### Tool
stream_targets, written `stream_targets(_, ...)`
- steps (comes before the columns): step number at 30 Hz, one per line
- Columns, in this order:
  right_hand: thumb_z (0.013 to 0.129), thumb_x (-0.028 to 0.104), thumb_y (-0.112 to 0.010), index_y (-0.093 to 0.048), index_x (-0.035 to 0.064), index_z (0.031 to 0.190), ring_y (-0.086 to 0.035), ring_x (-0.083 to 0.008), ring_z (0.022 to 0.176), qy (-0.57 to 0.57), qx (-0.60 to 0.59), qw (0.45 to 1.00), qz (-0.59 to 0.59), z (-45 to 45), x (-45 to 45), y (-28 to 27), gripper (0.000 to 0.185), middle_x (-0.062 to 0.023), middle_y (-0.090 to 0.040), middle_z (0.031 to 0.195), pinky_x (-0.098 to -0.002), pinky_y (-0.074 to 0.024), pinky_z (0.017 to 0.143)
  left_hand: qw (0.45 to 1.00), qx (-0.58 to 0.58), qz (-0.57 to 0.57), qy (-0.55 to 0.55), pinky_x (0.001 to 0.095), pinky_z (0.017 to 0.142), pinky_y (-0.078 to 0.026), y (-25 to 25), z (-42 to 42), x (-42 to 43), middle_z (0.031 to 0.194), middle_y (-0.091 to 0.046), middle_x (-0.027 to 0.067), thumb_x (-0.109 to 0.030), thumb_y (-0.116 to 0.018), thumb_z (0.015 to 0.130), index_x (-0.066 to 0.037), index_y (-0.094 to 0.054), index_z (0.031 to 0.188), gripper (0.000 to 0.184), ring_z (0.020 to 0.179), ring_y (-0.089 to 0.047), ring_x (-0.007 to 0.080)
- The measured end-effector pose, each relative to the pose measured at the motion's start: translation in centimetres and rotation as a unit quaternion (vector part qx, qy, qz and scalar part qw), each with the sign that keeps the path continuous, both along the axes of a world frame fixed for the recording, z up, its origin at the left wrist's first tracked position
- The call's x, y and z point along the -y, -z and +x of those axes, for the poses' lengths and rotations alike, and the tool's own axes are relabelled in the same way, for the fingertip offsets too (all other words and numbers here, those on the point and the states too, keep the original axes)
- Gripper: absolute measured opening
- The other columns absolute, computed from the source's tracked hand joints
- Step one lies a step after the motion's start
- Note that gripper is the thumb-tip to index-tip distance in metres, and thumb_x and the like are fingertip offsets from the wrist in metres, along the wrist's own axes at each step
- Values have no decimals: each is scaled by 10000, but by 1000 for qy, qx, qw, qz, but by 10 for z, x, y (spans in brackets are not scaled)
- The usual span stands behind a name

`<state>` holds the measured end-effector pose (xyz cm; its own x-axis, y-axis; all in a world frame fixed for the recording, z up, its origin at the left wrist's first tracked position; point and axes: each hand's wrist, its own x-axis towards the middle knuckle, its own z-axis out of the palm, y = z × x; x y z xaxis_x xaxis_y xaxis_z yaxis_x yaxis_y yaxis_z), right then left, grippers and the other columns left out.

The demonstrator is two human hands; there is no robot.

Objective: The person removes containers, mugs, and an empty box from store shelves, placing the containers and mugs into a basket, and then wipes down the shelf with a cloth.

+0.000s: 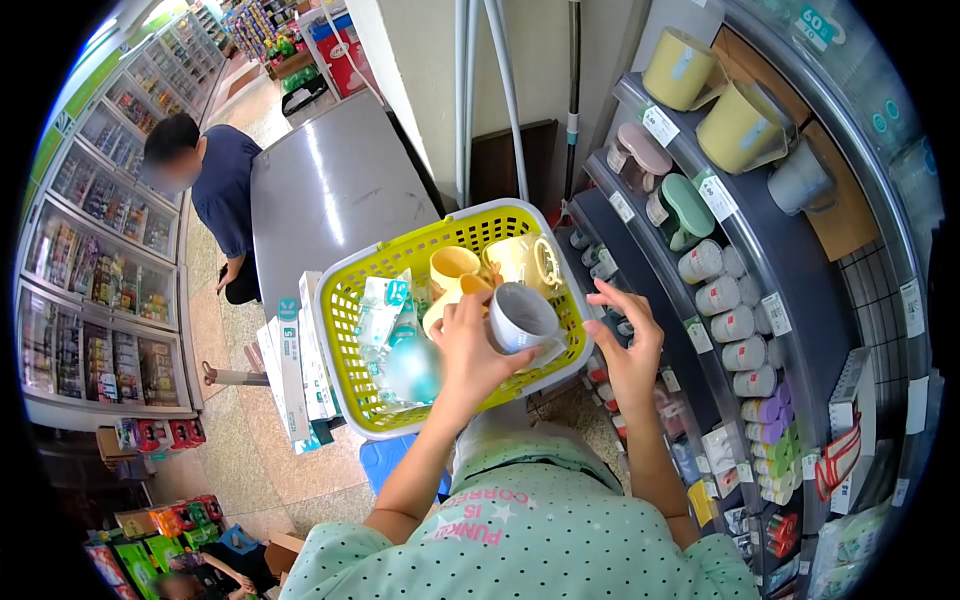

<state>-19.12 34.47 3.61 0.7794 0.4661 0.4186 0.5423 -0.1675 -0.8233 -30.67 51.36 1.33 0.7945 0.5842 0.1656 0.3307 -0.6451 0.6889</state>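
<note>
My left hand (473, 350) is inside the yellow-green basket (400, 236), its fingers around the side of a pale grey-blue cup (522, 315). Yellow mugs (455, 266) stand behind and beside that cup, and a larger pale yellow mug (522, 262) sits near the basket's far right corner. Plastic-wrapped white and teal packs (385, 315) lie in the basket's left part. My right hand (628, 335) is just off the basket's right rim, thumb and fingers apart, holding nothing.
Right of the basket are shelves (745, 270) with yellow mugs, cups and jars. A grey table (335, 180) extends beyond it. A person (222, 190) stands at the table's left side. Boxes (290, 375) stand against the basket's left side. A blue stool (385, 462) is below.
</note>
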Motion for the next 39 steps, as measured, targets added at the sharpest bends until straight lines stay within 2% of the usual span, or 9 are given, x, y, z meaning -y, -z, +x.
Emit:
stream_targets(2, 806, 76, -795, -683, 12, 1216, -621, -238, 1024, 4, -10, 1000, -1, -1, 1, -1, 430, -98, -733, 1060, -370, -464, 944, 1000, -8, -20, 14, 454, 976, -336, 7, 5, 7, 1141, -635, 118, -325, -936, 531, -58, -581, 1244, 840, 1111, -548, 315)
stream_targets(9, 817, 67, -782, -684, 22, 1218, -616, -228, 1019, 32, -42, 999, 11, -2, 9, 0, 415, -100, -730, 1042, -366, -464, 937, 997, -64, 41, 24, 466, 922, -340, 25, 22, 15, 1118, -645, 122, -395, -923, 539, -30, -593, 1239, 855, 1119, -538, 327)
stream_targets(12, 818, 68, -781, -683, 27, 1223, -620, -227, 1006, 48, -44, 998, 19, -1, 13, 3, 418, -106, -728, 1038, -366, -468, 927, 996, -59, 54, 43, 495, 920, -373, 27, 26, 15, 1150, -621, 142, -398, -923, 553, -18, -563, 1255, 875, 1106, -521, 362)
stream_targets(20, 824, 42, -769, -679, 35, 1234, -635, -215, 994, 68, -50, 996, 29, 1, 21, 3, 420, -97, -718, 1032, -348, -483, 926, 991, -57, 106, 57, 494, 915, -340, 31, 28, 21, 1242, -571, 122, -460, -927, 558, -43, -503, 1366, 1003, 1153, -502, 340)
stream_targets(27, 829, 29, -761, -678, 35, 1236, -640, -214, 1011, 95, -35, 994, 40, 9, 31, -7, 415, -97, -717, 1053, -347, -483, 929, 993, -11, 91, 76, 506, 960, -325, 0, 35, 32, 1285, -540, 112, -457, -928, 571, -66, -474, 1401, 1023, 1168, -483, 344)
stream_targets(32, 844, 38, -756, -672, 26, 1234, -637, -217, 1014, 123, 4, 989, 82, 27, 41, -17, 399, -95, -721, 1074, -350, -475, 924, 990, 62, 62, 110, 491, 984, -322, -29, 50, 44, 1319, -523, 113, -424, -931, 595, -71, -457, 1426, 1020, 1209, -460, 340)
stream_targets(36, 862, 86, -755, -684, 49, 1229, -640, -209, 994, 194, 103, 974, 63, 59, 53, -40, 376, -79, -722, 1032, -350, -467, 932, 980, 119, 55, 148, 476, 995, -308, -44, 61, 56, 1280, -544, 107, -407, -927, 612, -62, -476, 1409, 979, 1178, -471, 321)
stream_targets(37, 879, 104, -743, -685, 46, 1225, -639, -214, 989, 216, 78, 969, 91, 70, 54, -44, 356, -85, -719, 1040, -350, -467, 930, 979, 120, 40, 158, 469, 1006, -307, -48, 63, 59, 1292, -551, 102, -386, -932, 608, -69, -481, 1407, 971, 1197, -471, 319)
stream_targets(39, 889, 121, -737, -675, 42, 1237, -636, -199, 982, 267, 155, 949, 63, 101, 61, -60, 362, -103, -709, 1056, -346, -494, 874, 976, 121, 12, 179, 456, 1029, -305, -52, 65, 64, 1315, -563, 92, -344, -942, 599, -85, -492, 1401, 956, 1235, -471, 314)
